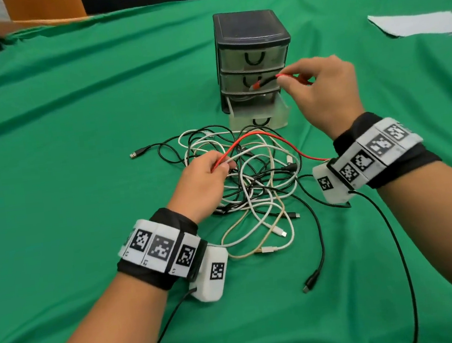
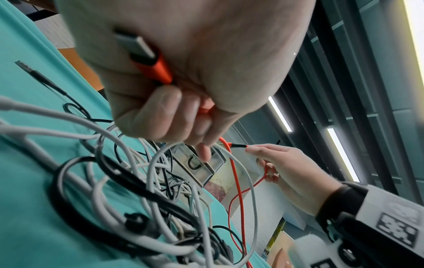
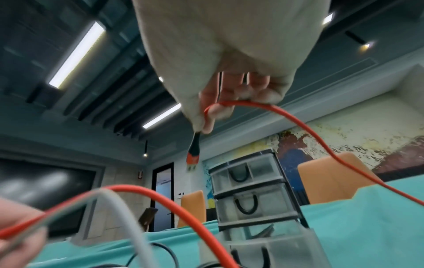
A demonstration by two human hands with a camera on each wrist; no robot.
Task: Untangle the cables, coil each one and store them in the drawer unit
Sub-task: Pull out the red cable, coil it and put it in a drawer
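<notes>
Freeing the red cable (image 1: 280, 141) looks like the step in hand: left hand (image 1: 202, 186), lower centre, pinches one end; right hand (image 1: 322, 89), upper right, pinches the other near the drawer unit (image 1: 251, 41). Next, draw it clear of the tangle (image 1: 251, 185), then coil. The open bottom drawer's inside stays unclear.

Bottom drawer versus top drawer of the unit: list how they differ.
The bottom drawer is pulled out toward the person, while the top drawer sits pushed in flush with the black frame. The bottom drawer's front is clear of the hands, as is the top drawer's; the right hand holds the red cable in front of the middle one. Both are translucent grey with a black U-shaped handle.
</notes>
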